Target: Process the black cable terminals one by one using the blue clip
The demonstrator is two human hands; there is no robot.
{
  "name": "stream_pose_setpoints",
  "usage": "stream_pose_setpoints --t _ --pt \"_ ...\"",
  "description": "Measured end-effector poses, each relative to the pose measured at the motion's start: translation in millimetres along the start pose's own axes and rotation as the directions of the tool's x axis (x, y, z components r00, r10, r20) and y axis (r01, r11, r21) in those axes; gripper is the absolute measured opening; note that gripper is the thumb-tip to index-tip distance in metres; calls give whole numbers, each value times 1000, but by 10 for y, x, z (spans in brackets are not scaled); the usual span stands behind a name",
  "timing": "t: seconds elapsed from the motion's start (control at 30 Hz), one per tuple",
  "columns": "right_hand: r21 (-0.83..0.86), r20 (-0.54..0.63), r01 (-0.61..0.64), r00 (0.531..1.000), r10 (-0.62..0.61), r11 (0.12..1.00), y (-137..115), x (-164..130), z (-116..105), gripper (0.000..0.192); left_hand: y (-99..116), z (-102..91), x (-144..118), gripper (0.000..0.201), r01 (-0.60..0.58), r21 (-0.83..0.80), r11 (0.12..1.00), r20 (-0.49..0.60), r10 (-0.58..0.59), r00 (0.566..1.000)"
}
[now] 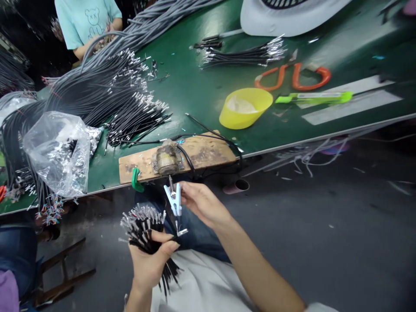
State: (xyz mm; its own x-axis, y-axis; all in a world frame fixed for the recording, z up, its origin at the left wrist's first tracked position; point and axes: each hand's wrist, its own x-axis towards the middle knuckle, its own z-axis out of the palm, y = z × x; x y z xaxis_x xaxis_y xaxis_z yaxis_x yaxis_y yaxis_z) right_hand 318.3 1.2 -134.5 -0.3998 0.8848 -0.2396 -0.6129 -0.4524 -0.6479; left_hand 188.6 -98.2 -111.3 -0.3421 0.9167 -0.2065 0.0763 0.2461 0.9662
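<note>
My left hand (pixel 151 260) is closed around a thick bundle of short black wires (pixel 143 234) with silvery ends pointing up. One wire with a bent silvery tip (pixel 182 232) sticks out beside the thumb. My right hand (pixel 201 201) has its fingers bent against a light blue clothespin (pixel 174 199); part of its grip is hidden behind the clothespin. Just above, a thin metal shaft (pixel 170 181) points from a small worn motor (pixel 167 158) toward the clothespin. The motor sits on a wooden board (pixel 211 151) at the table's edge.
On the green table (pixel 191 95) lie heaps of black wires (pixel 136 117), grey cables (pixel 156 21), a plastic bag (pixel 58 151), a yellow cup (pixel 245 110), orange-handled scissors (pixel 312 80) and a green cutter (pixel 318 97). A green clamp (pixel 136 180) grips the board. Another person (pixel 87 26) is across the table.
</note>
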Motion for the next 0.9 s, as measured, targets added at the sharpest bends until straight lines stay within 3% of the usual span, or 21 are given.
stream_pose_setpoints --t 0.13,0.23,0.43,0.67,0.8,0.9 --pt "76 108 2 994 -10 997 18 66 151 44 60 28 27 11 -78 0 997 -86 78 993" --pt "159 88 6 996 -20 987 67 88 210 41 106 99 67 7 -130 34 991 -153 134 979" --pt "206 87 -17 996 -2 978 106 71 224 41 147 211 109 4 -129 45 991 -126 134 983" --pt "105 73 -32 997 25 994 293 41 -22 52 112 158 85 5 -92 31 995 -95 94 991" --pt "20 -61 36 998 -35 999 370 -64 -230 43 27 118 28 7 -57 11 998 -75 58 996" --pt "-186 -169 129 972 -161 974 352 -218 -269 35 -47 85 14 12 -21 -4 1000 -62 21 998"
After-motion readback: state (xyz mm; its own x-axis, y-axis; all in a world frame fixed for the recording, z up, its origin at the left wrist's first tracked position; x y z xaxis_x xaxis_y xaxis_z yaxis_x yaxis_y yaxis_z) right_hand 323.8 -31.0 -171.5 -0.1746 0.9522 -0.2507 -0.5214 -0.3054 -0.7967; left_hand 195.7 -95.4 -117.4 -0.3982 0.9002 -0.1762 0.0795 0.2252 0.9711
